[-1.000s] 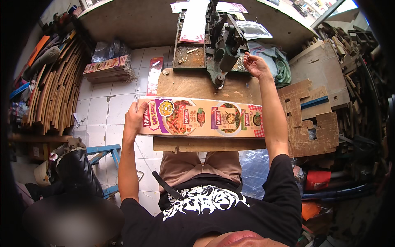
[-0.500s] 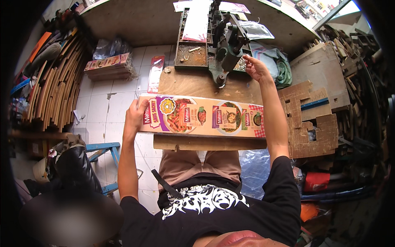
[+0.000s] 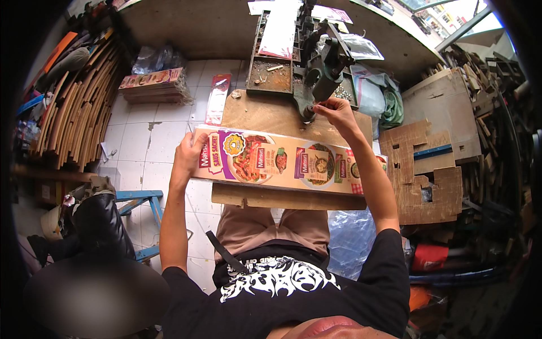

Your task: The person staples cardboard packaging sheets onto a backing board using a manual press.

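Note:
A long printed panel (image 3: 288, 161), orange with pictures of food, lies across the wooden worktop in front of me; a stack seems to be under it. My left hand (image 3: 189, 155) grips its left end, the thumb on top. At the dark green hand press (image 3: 326, 79), my right hand (image 3: 339, 114) has its fingertips pinched together beside the press's lower tip. Whatever those fingers hold is too small to name. My right forearm passes over the panel's right part and hides some of it.
Beyond the wooden worktop (image 3: 257, 110) is a metal tray (image 3: 270, 76) holding small bits, with white sheets (image 3: 280, 31) over it. A stack of printed panels (image 3: 152, 87) sits on the tiled floor at left. Cut-out boards (image 3: 423, 169) lean at right.
My right hand has moved left and nearer to me, from the press's right side to its lower tip. My left hand keeps hold of the panel; the whole view has shifted slightly.

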The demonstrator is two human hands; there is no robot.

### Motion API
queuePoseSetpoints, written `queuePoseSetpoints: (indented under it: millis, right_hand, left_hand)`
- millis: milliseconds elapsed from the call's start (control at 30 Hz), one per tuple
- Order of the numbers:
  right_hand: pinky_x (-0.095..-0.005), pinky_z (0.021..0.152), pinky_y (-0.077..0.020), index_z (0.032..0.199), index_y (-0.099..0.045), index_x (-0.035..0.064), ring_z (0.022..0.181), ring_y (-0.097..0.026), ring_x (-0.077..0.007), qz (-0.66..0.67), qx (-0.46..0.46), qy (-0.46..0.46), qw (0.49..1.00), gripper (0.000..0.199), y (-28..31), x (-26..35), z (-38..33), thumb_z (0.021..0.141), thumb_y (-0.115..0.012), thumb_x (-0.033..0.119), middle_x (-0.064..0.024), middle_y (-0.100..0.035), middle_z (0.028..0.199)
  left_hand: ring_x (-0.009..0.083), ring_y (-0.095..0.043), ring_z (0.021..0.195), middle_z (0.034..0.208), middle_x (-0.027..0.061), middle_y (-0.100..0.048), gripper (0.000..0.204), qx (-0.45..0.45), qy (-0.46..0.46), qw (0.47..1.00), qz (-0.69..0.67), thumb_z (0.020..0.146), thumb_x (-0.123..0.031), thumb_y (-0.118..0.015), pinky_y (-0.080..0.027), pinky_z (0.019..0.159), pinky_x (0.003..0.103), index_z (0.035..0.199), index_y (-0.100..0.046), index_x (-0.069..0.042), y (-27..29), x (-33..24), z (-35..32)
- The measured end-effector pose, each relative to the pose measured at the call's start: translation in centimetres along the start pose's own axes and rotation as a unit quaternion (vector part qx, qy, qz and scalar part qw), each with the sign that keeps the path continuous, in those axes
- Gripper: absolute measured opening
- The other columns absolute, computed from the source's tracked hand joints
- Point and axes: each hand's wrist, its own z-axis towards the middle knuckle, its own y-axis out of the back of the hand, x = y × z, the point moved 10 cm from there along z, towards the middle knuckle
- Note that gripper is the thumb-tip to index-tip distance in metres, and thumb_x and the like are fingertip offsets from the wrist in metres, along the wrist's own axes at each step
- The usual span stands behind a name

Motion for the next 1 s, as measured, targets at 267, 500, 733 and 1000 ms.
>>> queuePoseSetpoints:
  millis: [267, 500, 733, 1000]
  right_hand:
    - [-0.0188, 0.045, -0.0234, 0.105, -0.072, 0.0041, 0.050, -0.034, 0.0010, -0.030, 0.043, -0.022, 0.998, 0.027, -1.4, 0.6, -0.1, 0.082, -0.077, 0.019, 0.0080, -0.057, 0.067]
    - [-0.0185, 0.044, -0.0211, 0.110, -0.070, 0.0033, 0.049, -0.032, 0.0014, 0.012, 0.062, -0.041, 0.997, 0.029, -1.8, -0.2, -0.9, 0.085, -0.074, 0.018, 0.0092, -0.052, 0.067]
    - [-0.0190, 0.043, -0.0183, 0.110, -0.069, 0.0026, 0.048, -0.030, 0.0023, 0.033, 0.040, -0.040, 0.998, 0.026, -1.7, 0.0, -1.1, 0.089, -0.070, 0.017, 0.0103, -0.048, 0.063]
    - [-0.0200, 0.048, -0.0310, 0.114, -0.067, -0.0003, 0.057, -0.043, -0.0011, -0.015, -0.026, -0.011, 0.999, 0.033, -0.3, 2.5, -4.1, 0.088, -0.071, 0.020, 0.0047, -0.057, 0.071]
  left_hand:
    - [0.0292, -0.069, 0.075, 0.082, 0.0233, -0.068, 0.058, 0.001, 0.002, 1.000, 0.005, 0.091, -0.054, -0.058, -0.052, 0.068, 0.038, 0.092, -0.059, 0.004, -0.1, 2.0, 0.7]
    - [0.0299, -0.069, 0.074, 0.081, 0.0240, -0.068, 0.057, 0.000, -0.012, 0.999, 0.044, 0.091, -0.053, -0.057, -0.051, 0.067, 0.038, 0.092, -0.059, 0.004, 0.1, 1.2, 0.5]
    - [0.0250, -0.068, 0.072, 0.080, 0.0228, -0.067, 0.057, 0.005, 0.004, 1.000, 0.024, 0.091, -0.052, -0.058, -0.051, 0.066, 0.036, 0.091, -0.058, 0.005, 0.0, 1.2, 0.6]
    - [0.0231, -0.067, 0.071, 0.078, 0.0171, -0.067, 0.049, -0.051, -0.023, 0.997, 0.053, 0.092, -0.044, -0.062, -0.051, 0.065, 0.035, 0.100, -0.059, 0.004, 0.8, -1.5, -0.6]
